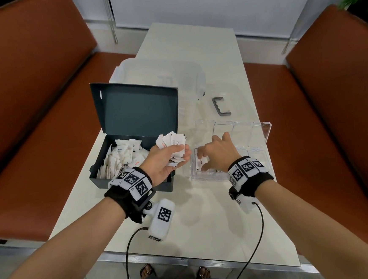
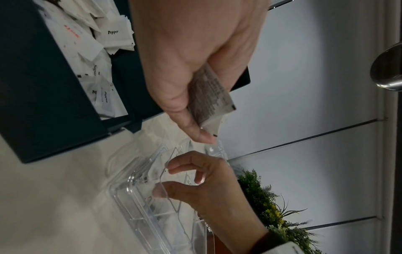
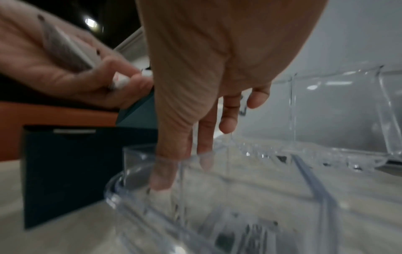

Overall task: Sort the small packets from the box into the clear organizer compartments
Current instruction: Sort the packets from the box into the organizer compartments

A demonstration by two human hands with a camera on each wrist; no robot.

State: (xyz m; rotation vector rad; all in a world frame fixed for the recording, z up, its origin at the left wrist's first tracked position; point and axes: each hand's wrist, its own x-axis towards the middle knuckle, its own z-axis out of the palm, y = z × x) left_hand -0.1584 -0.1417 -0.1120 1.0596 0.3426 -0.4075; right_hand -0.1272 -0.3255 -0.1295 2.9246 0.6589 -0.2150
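Observation:
A dark box [image 1: 129,183] with its lid up stands at the left of the table, with several white packets [image 1: 120,159] in it. My left hand [image 1: 165,160] is palm-up just right of the box and grips a bunch of packets [image 1: 172,140]; the left wrist view shows one grey printed packet [image 2: 208,96] under the thumb. The clear organizer [image 1: 256,153] lies to the right with its lid raised. My right hand [image 1: 215,154] reaches down into the organizer's near-left compartment [image 3: 135,171], thumb and index finger apart. A packet [image 1: 202,161] lies between their tips.
Behind the box sits a large clear plastic bin [image 1: 162,75], and a grey handle-shaped piece [image 1: 220,106] lies behind the organizer. Orange-brown benches [image 1: 33,107] flank the narrow pale table [image 1: 184,216]. A green plant [image 2: 267,197] stands to the right.

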